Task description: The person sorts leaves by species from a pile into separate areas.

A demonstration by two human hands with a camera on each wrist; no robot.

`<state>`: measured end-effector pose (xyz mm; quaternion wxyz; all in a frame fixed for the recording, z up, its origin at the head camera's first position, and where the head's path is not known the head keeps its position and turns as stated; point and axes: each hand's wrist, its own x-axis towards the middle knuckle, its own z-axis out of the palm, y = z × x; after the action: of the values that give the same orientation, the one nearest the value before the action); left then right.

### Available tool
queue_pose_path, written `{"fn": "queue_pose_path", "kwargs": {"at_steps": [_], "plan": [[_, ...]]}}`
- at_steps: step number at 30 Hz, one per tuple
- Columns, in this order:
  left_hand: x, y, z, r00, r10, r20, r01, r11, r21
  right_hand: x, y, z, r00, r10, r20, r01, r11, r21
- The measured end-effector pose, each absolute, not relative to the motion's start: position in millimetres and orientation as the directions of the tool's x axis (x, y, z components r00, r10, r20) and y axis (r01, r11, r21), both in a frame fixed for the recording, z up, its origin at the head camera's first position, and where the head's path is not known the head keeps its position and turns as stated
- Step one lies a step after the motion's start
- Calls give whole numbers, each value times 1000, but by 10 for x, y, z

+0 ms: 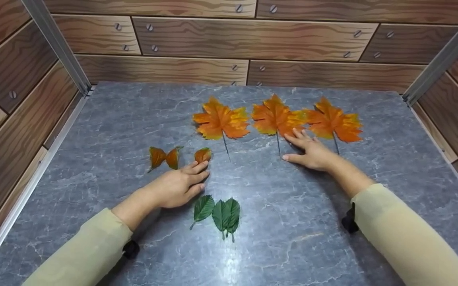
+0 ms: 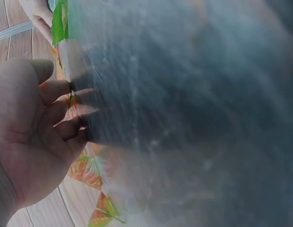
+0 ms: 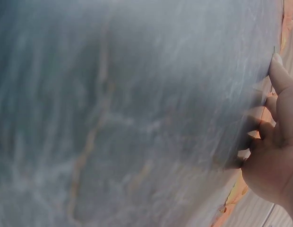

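Note:
My left hand (image 1: 175, 186) lies palm down with its fingers stretched out, fingertips at the lower edge of a small orange-brown leaf (image 1: 202, 154). Left of it are two more such leaves (image 1: 158, 158), set close together in the head view. In the left wrist view, the left hand (image 2: 38, 123) hovers low over the grey surface. My right hand (image 1: 312, 154) is spread, its fingertips at the lower right edge of the middle orange maple leaf (image 1: 273, 115). Its thumb reaches near that leaf's stem. Other maple leaves flank it: a left one (image 1: 219, 119) and a right one (image 1: 332, 119).
Three green leaves (image 1: 203, 208) lie nearer the front, two of them overlapping. Everything rests on a grey marbled tabletop (image 1: 276, 238). Wood-patterned panels (image 1: 253, 37) stand around the back and sides, with metal posts (image 1: 56, 43) at the corners.

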<state>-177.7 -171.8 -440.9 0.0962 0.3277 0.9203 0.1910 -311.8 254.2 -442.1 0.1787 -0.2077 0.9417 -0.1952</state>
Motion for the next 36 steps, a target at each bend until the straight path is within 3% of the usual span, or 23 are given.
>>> {"fn": "queue_pose_path", "kwargs": {"at_steps": [7,25,31,36], "plan": [[-1776,-1740,-4426,-756,652,-59,576,704,416,-3084,2544,-4404,-867,-453,-208,-325,830,-453],[-1801,-1749,-4407,-753,649,-103,573,725,382,-2581,2447,-4040,-886,-438,150,-437,684,-584],[-1807,-1752,-4413,-750,653,-102,575,721,386,-2247,2145,-4096,-873,-483,73,-376,569,-732],[-1793,-1760,-4416,-752,651,-101,570,720,396,-2024,1920,-4179,-825,-564,2,-318,462,-828]]}}
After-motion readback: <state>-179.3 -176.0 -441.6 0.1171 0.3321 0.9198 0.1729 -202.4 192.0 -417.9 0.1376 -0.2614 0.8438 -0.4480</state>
